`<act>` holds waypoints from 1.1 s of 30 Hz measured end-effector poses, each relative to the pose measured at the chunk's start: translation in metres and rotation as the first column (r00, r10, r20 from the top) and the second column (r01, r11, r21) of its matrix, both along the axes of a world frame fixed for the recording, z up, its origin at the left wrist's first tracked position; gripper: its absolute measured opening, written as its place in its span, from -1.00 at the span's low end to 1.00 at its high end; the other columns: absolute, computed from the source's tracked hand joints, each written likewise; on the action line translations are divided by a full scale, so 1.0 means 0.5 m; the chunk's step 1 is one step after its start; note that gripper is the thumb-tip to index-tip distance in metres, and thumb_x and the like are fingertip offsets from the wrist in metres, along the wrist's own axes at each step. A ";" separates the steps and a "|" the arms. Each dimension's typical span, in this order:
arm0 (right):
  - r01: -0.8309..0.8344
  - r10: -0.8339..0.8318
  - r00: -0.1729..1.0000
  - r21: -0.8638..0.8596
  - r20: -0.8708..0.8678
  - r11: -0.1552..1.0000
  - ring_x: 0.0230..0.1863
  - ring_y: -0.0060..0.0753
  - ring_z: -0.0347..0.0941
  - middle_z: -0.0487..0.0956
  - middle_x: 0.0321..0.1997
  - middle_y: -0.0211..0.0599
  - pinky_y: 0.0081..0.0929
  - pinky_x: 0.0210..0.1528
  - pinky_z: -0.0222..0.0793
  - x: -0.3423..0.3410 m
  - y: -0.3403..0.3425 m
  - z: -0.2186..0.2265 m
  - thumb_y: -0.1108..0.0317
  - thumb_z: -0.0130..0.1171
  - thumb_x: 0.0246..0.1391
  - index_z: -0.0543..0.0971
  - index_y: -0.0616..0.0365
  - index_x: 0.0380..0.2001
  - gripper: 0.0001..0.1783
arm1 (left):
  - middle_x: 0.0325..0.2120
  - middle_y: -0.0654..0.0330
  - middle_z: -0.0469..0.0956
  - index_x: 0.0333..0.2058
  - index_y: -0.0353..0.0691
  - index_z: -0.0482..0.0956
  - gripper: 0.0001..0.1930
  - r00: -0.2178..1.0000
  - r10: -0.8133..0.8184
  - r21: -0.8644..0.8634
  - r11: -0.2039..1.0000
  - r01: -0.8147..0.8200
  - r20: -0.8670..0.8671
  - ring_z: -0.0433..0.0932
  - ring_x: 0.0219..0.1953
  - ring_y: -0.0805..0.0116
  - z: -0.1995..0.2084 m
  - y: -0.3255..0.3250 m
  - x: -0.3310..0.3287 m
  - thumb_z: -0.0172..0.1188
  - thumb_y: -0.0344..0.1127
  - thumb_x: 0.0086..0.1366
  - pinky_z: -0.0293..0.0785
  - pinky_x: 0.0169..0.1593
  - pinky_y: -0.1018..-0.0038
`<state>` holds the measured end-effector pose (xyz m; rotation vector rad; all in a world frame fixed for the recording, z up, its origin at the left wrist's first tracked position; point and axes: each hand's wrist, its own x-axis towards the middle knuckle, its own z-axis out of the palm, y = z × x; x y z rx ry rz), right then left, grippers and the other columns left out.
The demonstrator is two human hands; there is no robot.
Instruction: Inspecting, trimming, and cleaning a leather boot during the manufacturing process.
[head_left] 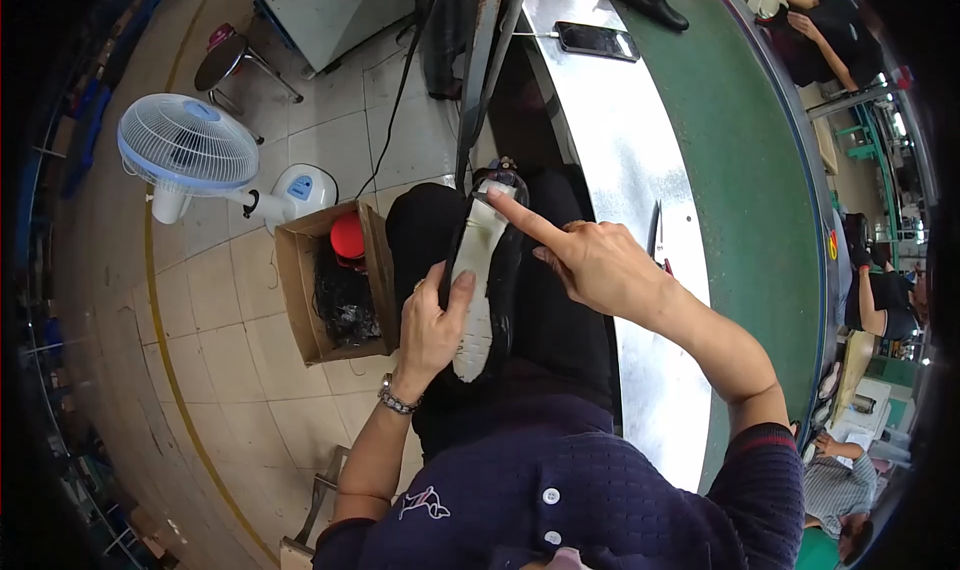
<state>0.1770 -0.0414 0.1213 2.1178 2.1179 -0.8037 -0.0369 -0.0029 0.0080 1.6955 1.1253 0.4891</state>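
Black shoe (503, 305) in left hand (430, 330), outline partly lost against dark trousers (552, 340).

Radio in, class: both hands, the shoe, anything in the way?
Left hand gripping black shoe, pale sole piece facing up. Right hand pointing, index finger at the piece's far end. Nothing seen blocking; scissors aside on metal table.

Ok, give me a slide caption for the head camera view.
Left hand grips a black shoe, pale sole up, above the lap; right hand extends its index finger to the sole's far end.
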 end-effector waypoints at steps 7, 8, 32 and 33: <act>0.124 -0.059 0.975 0.309 -0.212 0.943 -0.56 0.02 0.51 0.53 -0.52 0.04 -0.13 -0.52 0.44 -0.022 -0.061 -0.063 0.46 0.07 0.13 -0.14 -0.29 0.40 -0.11 | -0.52 -0.10 0.52 -0.36 -0.39 0.49 -0.55 0.997 0.071 0.193 0.979 -0.068 -0.005 0.53 -0.40 -0.08 0.026 -0.016 0.012 0.09 0.01 0.32 0.40 -0.33 0.20; 0.073 -0.061 0.994 0.137 -0.085 0.988 -0.57 0.01 0.51 0.53 -0.54 0.04 -0.12 -0.51 0.44 -0.026 -0.062 -0.069 0.46 0.07 0.13 -0.16 -0.26 0.41 -0.10 | -0.52 -0.10 0.52 -0.36 -0.39 0.49 -0.55 0.998 0.070 0.189 0.980 -0.068 -0.005 0.53 -0.40 -0.08 0.027 -0.017 0.010 0.09 0.01 0.32 0.40 -0.33 0.20; -0.184 0.158 0.980 -0.240 -0.122 0.953 -0.41 -0.12 0.59 0.54 -0.38 0.10 -0.25 -0.29 0.52 -0.066 -0.067 0.056 0.41 0.01 0.20 -0.01 -0.07 0.38 -0.27 | -0.62 -0.01 0.54 -0.24 -0.37 0.57 -0.82 0.951 -0.205 0.456 0.840 0.293 -0.232 0.59 -0.57 0.12 0.041 -0.041 -0.021 0.15 -0.37 0.27 0.50 -0.52 0.33; -0.175 0.157 0.984 -0.289 -0.083 0.941 -0.43 -0.09 0.59 0.53 -0.37 0.13 -0.25 -0.32 0.53 -0.072 -0.063 0.060 0.41 0.02 0.19 0.00 -0.05 0.38 -0.26 | -0.62 -0.01 0.54 -0.24 -0.37 0.57 -0.82 0.951 -0.203 0.453 0.843 0.291 -0.232 0.59 -0.57 0.12 0.042 -0.044 -0.019 0.15 -0.37 0.27 0.50 -0.52 0.33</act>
